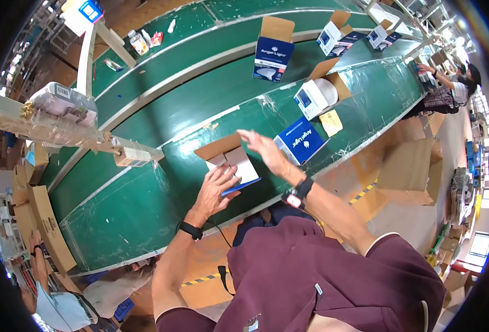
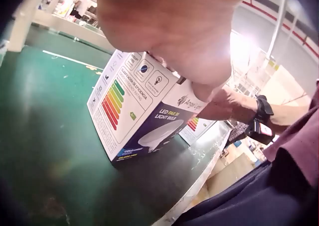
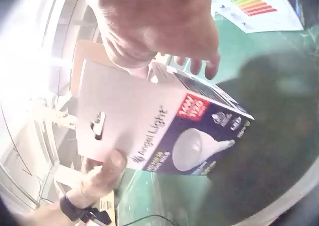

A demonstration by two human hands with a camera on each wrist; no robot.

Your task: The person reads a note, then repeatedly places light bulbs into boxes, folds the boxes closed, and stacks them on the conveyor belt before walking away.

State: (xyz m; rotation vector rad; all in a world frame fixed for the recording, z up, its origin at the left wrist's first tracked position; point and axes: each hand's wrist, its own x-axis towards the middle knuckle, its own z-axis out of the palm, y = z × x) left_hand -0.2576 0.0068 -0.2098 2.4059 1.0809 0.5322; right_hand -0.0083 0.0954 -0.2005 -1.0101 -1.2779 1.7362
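Note:
A light bulb box [image 1: 239,166], printed Angel Light, stands on the green bench with its brown flap [image 1: 218,147] raised and white inner flaps folded over the top. My left hand [image 1: 217,191] grips its near edge, fingers over the inner flaps and the thumb outside on the front panel. The right wrist view shows that thumb [image 3: 118,159] against the white panel with a hang hole. My right hand [image 1: 269,155] is at the box's right side, its straight fingers by the tip of the brown flap, holding nothing. The box's coloured rating panel [image 2: 117,106] faces the left wrist camera.
To the right are a closed blue box [image 1: 301,141], a yellow card [image 1: 330,123] and an open box [image 1: 313,99] with a white round thing inside. Several open boxes stand along the back, including a blue one [image 1: 273,58]. A post with a ledge [image 1: 62,130] stands left.

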